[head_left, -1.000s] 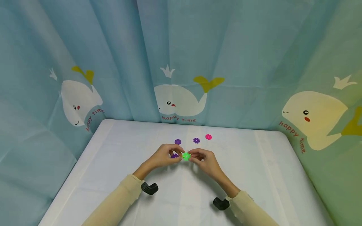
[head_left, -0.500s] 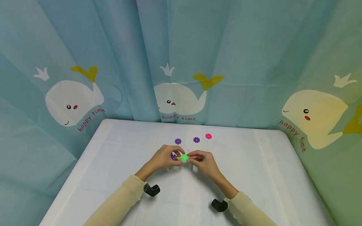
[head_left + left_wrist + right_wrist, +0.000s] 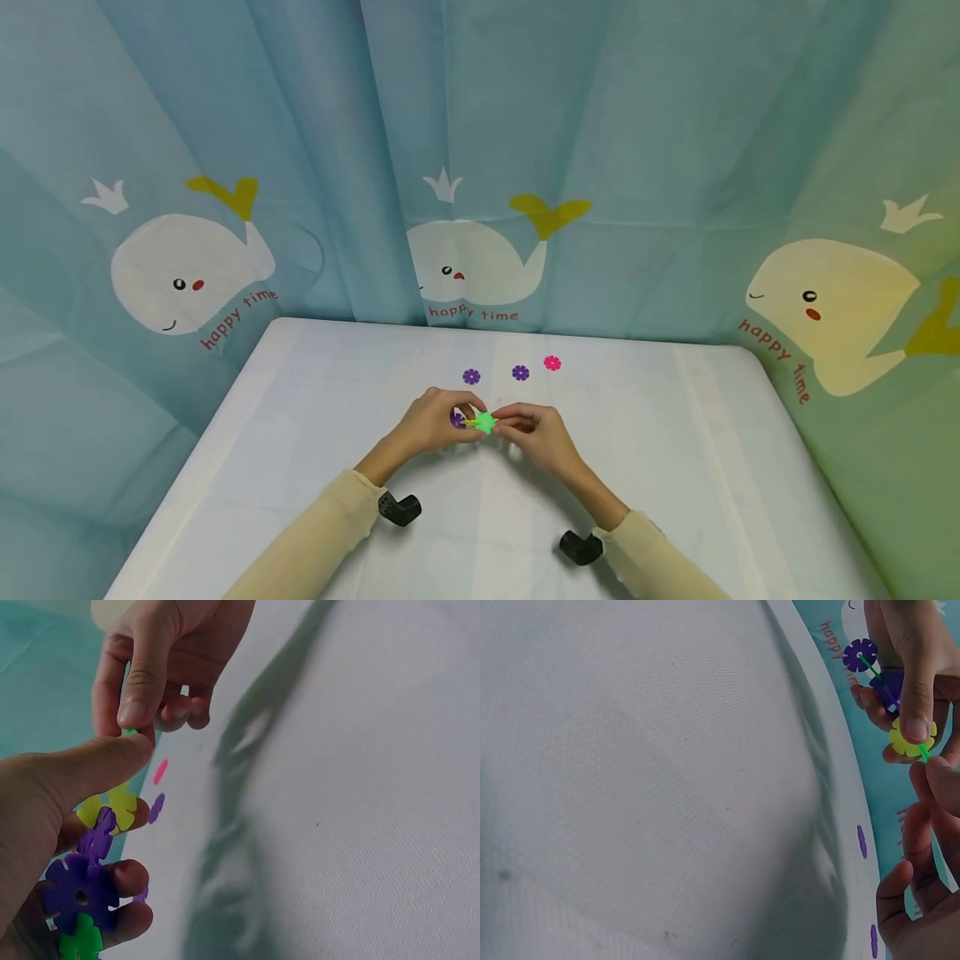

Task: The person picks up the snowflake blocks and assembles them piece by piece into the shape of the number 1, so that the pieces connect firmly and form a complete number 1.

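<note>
In the head view my left hand [image 3: 431, 422] and right hand [image 3: 543, 435] meet above the white table. The left hand holds a chain of interlocking snowflake discs; its thumb and a finger pinch the yellow disc [image 3: 112, 808]. Purple discs [image 3: 79, 891] and a green disc [image 3: 81, 941] of the chain hang along its curled fingers. Between the thumb and finger of my right hand is a bright green disc [image 3: 485, 423], its edge against the yellow one. Whether their slots are fully interlocked is hidden by the fingertips.
Farther back on the white table [image 3: 637, 417] lie two loose purple discs, one on the left [image 3: 471, 377] and another purple disc [image 3: 521, 372] beside a pink disc [image 3: 552, 363]. A blue curtain [image 3: 637, 167] with whales hangs behind the table.
Both hands have shifted slightly left and toward me with the discs. The green disc has turned a little, and more of the yellow disc shows beside it.
</note>
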Tool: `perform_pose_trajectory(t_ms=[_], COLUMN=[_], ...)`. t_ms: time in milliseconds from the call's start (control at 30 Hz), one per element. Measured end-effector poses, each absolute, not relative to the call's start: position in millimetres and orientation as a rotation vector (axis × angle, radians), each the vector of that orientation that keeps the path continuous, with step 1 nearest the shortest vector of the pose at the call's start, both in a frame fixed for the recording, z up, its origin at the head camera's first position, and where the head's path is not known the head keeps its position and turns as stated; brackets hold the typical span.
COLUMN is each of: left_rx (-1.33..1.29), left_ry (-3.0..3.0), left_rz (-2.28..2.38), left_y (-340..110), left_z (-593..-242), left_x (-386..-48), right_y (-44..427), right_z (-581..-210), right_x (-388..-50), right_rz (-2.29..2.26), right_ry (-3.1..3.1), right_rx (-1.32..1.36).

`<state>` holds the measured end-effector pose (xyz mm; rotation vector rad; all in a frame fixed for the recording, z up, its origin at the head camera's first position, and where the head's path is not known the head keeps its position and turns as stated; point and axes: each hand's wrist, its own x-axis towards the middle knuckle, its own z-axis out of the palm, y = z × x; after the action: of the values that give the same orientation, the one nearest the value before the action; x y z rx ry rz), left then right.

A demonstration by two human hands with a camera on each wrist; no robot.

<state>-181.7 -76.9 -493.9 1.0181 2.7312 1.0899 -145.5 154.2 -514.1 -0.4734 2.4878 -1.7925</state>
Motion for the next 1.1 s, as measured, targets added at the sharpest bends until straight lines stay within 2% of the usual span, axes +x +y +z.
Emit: perform_pose_trajectory(t_ms=[233,767,1100], left_rx=[0.979,0.857,0.885], left_ry=[2.775,2.813,2.791], left_rz=[1.088,1.118,1.135], left_y=[-90,-122,-126], left_z=[-495,-498,-496], left_x=[-183,-183,-184], right_y=[166,231,248], right_z=[-512,-499,-488], right_x=[-146,-160,-187], right_rz=[-1.746,-1.650,-1.441], right_ry=[2.541,2.722,2.954], right_rx=[-0.540,-0.442,-0.459])
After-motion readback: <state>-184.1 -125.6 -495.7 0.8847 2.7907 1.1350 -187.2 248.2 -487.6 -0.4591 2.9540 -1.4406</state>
